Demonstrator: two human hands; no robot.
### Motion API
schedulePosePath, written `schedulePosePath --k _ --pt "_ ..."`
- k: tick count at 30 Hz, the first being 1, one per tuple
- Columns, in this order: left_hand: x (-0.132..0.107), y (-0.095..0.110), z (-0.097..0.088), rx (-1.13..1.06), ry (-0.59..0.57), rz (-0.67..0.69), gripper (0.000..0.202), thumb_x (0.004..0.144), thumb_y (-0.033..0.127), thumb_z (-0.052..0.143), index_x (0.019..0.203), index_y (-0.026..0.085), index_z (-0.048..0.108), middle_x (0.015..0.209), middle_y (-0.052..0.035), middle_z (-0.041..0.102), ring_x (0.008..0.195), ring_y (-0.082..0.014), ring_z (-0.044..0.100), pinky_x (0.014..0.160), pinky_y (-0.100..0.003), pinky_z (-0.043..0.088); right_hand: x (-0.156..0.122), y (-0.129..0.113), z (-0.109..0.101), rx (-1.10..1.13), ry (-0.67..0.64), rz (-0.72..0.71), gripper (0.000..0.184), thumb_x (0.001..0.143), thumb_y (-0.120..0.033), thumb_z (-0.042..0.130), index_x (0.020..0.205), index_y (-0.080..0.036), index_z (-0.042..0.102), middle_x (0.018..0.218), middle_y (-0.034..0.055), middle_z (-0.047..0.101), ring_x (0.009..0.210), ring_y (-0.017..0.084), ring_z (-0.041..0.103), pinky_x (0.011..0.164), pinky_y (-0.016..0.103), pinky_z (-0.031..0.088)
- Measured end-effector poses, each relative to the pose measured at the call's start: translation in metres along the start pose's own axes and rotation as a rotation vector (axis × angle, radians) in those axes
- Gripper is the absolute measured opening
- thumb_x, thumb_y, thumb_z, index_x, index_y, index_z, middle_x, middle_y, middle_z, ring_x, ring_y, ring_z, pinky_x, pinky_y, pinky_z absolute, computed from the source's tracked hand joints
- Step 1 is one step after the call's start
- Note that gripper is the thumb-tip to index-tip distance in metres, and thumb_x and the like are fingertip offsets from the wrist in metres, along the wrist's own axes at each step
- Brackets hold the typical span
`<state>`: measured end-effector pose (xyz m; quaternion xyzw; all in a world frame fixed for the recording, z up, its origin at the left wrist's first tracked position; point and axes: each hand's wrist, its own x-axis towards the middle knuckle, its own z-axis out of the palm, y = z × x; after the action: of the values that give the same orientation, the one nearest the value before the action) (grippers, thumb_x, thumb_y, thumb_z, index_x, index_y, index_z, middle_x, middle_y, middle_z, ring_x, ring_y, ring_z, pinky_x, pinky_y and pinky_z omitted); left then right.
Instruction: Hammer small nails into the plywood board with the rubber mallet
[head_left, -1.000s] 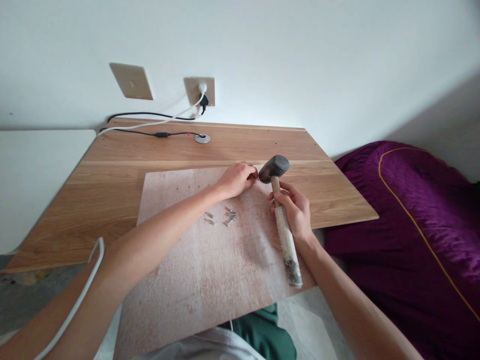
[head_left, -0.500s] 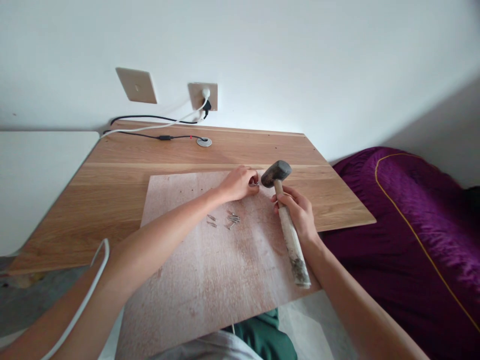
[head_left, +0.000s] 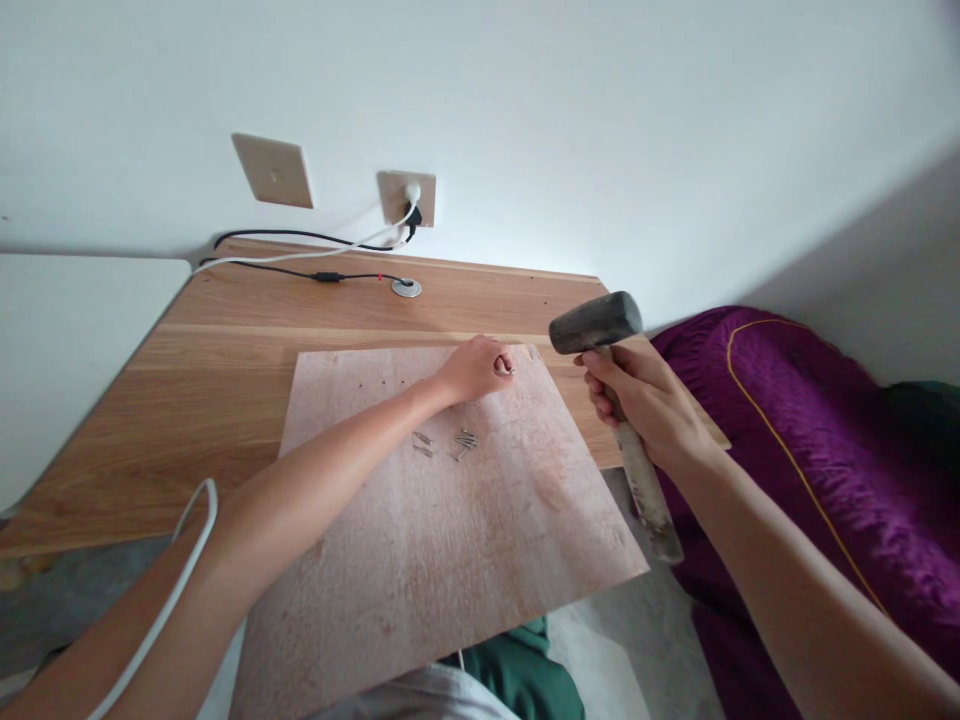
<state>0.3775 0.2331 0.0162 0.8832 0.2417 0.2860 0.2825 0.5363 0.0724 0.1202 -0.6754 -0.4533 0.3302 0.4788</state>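
Observation:
My left hand (head_left: 474,368) is closed in a pinch on a small nail (head_left: 508,371), held near the far right edge of a reddish plywood board (head_left: 427,520). My right hand (head_left: 649,405) grips the pale wooden handle of a dark-headed hammer (head_left: 596,321), raised in the air to the right of the board, well clear of the nail. Several loose nails (head_left: 457,440) lie on the board just below my left hand. A few small nail heads dot the board's far edge.
The board lies on a wooden desk (head_left: 225,370) and overhangs its near edge. Black and white cables (head_left: 300,255) run from a wall socket (head_left: 406,197) along the desk's back. A purple cushioned seat (head_left: 840,450) stands to the right. A white cable (head_left: 180,560) crosses my left arm.
My right hand has lifted the hammer up and to the right, away from the nail. My left hand has stayed pinched in the same spot on the board.

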Motion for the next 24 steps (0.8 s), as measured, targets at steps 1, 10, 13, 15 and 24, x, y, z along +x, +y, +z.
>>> schedulePosePath --k 1,10,13,15,24 --pt "0.0 -0.001 0.0 -0.018 0.003 -0.01 0.007 0.075 0.013 0.073 0.08 0.018 0.072 0.08 -0.0023 0.073 0.078 -0.0186 0.067 0.081 -0.032 0.052 0.005 0.003 -0.001 -0.038 -0.024 0.014 0.048 0.078 -0.062 0.084 0.079 -0.022 0.058 0.059 -0.0051 0.051 0.042 0.007 0.045 0.033 0.019 0.034" --pt "0.002 -0.004 -0.005 -0.027 -0.041 -0.027 0.016 0.073 0.008 0.073 0.086 0.016 0.078 0.082 -0.0036 0.073 0.077 -0.0182 0.067 0.074 -0.029 0.051 0.024 0.021 0.003 -0.401 -0.158 0.028 0.033 0.097 -0.043 0.065 0.075 -0.023 0.051 0.053 -0.0057 0.055 0.034 0.012 0.056 0.03 0.021 0.042" --pt "0.003 -0.002 -0.005 -0.019 -0.048 -0.032 0.017 0.074 0.006 0.071 0.085 0.016 0.079 0.08 -0.0035 0.074 0.075 -0.0181 0.068 0.072 -0.029 0.051 0.023 0.014 0.011 -0.431 -0.176 0.038 0.028 0.099 -0.036 0.063 0.077 -0.023 0.051 0.053 -0.0057 0.057 0.032 0.012 0.057 0.028 0.021 0.04" --pt "0.003 -0.001 -0.005 -0.015 -0.046 -0.031 0.018 0.074 0.006 0.071 0.086 0.017 0.08 0.08 -0.0034 0.074 0.075 -0.0185 0.068 0.072 -0.029 0.051 0.023 0.01 0.016 -0.478 -0.177 0.044 0.026 0.101 -0.032 0.059 0.078 -0.024 0.05 0.052 -0.0053 0.057 0.031 0.013 0.057 0.028 0.023 0.039" --pt "0.002 0.0 -0.007 -0.009 -0.057 -0.043 0.018 0.076 0.008 0.071 0.086 0.018 0.082 0.079 -0.0042 0.076 0.074 -0.0192 0.069 0.072 -0.03 0.052 0.026 0.011 0.019 -0.654 -0.136 -0.024 0.03 0.102 -0.029 0.055 0.073 -0.026 0.047 0.05 -0.0059 0.054 0.027 0.012 0.05 0.028 0.026 0.036"
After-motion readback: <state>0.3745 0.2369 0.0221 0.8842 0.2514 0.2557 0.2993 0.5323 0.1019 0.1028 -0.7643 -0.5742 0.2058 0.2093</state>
